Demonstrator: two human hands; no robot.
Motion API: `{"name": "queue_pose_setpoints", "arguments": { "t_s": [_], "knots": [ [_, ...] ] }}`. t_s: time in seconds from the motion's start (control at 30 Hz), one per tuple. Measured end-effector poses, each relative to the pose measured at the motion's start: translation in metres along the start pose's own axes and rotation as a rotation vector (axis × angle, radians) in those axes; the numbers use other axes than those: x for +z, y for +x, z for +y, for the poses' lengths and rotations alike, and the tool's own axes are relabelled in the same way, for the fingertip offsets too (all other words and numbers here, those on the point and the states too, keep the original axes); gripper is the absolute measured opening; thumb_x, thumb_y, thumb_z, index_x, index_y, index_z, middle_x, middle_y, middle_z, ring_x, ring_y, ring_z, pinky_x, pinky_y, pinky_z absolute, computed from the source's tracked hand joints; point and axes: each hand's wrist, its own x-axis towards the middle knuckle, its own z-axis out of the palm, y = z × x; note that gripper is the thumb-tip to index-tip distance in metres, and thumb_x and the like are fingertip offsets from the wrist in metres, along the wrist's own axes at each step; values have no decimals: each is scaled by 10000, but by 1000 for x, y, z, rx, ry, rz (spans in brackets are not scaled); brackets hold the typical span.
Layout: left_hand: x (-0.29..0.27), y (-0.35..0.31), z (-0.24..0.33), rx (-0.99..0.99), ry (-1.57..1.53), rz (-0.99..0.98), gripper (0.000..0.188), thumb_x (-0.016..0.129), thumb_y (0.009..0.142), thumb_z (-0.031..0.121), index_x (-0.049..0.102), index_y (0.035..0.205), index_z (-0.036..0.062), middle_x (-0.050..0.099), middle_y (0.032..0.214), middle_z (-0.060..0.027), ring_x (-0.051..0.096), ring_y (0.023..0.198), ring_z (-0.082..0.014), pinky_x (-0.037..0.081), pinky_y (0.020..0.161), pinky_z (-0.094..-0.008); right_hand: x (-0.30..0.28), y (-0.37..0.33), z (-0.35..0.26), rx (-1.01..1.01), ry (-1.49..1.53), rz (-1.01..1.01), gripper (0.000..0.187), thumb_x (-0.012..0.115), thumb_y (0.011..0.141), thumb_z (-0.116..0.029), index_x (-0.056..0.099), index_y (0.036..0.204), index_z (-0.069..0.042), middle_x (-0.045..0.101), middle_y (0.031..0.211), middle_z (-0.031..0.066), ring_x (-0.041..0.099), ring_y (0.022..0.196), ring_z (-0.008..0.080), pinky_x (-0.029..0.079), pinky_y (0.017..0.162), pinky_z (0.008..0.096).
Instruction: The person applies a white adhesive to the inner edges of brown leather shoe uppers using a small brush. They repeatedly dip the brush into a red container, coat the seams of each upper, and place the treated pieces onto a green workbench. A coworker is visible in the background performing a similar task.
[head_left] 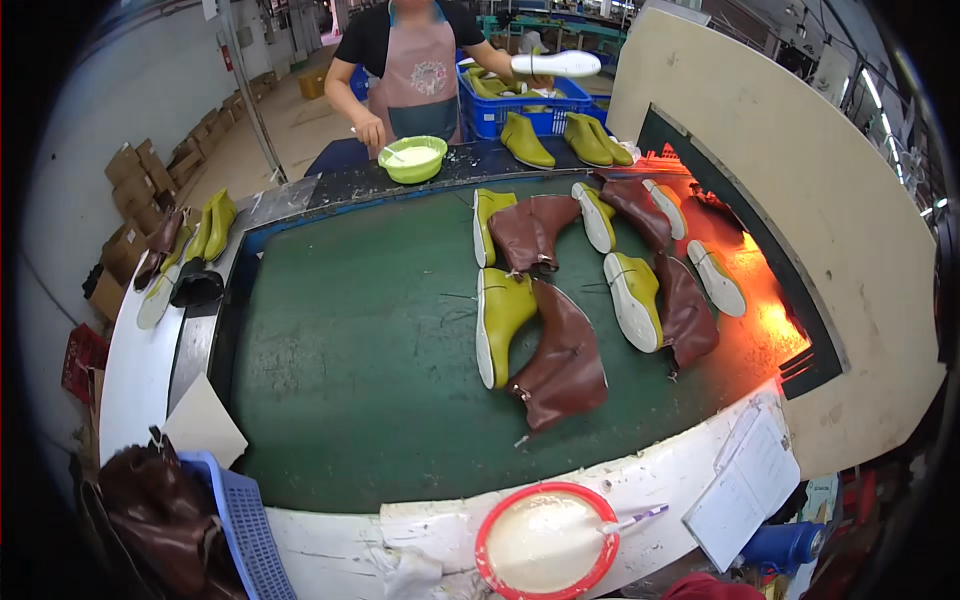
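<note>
Neither of my hands is in view; a bit of red cloth (712, 586) shows at the lower edge. Closest to me stands a red-rimmed bowl (540, 540) of creamy white paste, a brush (635, 518) with a purple-and-white handle resting on its rim. On the green conveyor belt (350, 350) lie yellow-green shoe lasts (502, 318) with white soles, and brown leather boot uppers (565, 355) beside them. Several more lasts and uppers lie farther right, some near an orange-glowing opening (765, 300).
Across the belt a person in a pink apron (420, 75) holds a white-soled piece (556, 65) and reaches to a green bowl (412, 160). Behind it is a blue crate (525, 105) of lasts. A blue basket (245, 520) with brown leather stands lower left; a notebook (745, 490) lies right.
</note>
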Motion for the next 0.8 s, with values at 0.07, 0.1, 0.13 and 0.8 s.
{"name": "queue_pose_setpoints", "arguments": {
  "t_s": [0.07, 0.1, 0.13, 0.8],
  "knots": [
    [2, 1, 4, -26, 7, -3, 426, 651, 994, 448, 633, 1251, 110, 662, 1045, -85, 627, 942, -262, 503, 870, -408, -3, -3, -13, 29, -19, -5, 365, 671, 943, -294, 707, 1102, 32, 748, 1088, 179, 699, 843, 311, 538, 820, 445],
    [-3, -4, 2, -35, 7, 3, 437, 649, 994, 453, 630, 1260, 106, 664, 1056, -90, 628, 953, -267, 504, 877, -411, -3, -4, -17, 37, -33, -19, 365, 670, 945, -295, 707, 1105, 31, 748, 1089, 178, 699, 844, 313, 539, 821, 445],
    [-2, -7, -7, -38, 10, 1, 449, 647, 994, 457, 627, 1268, 102, 665, 1067, -95, 630, 963, -271, 505, 883, -415, -6, 0, -20, 39, -45, -31, 366, 669, 946, -296, 707, 1108, 30, 748, 1090, 177, 699, 845, 314, 539, 822, 445],
    [-211, -61, -113, -196, -249, -262, 683, 594, 1006, 568, 575, 1426, 29, 616, 1433, -144, 608, 1275, -285, 488, 1068, -455, 30, 118, 110, -564, 25, -129, 375, 644, 975, -315, 710, 1163, 2, 750, 1108, 161, 701, 859, 340, 543, 842, 446]
  ]
}}
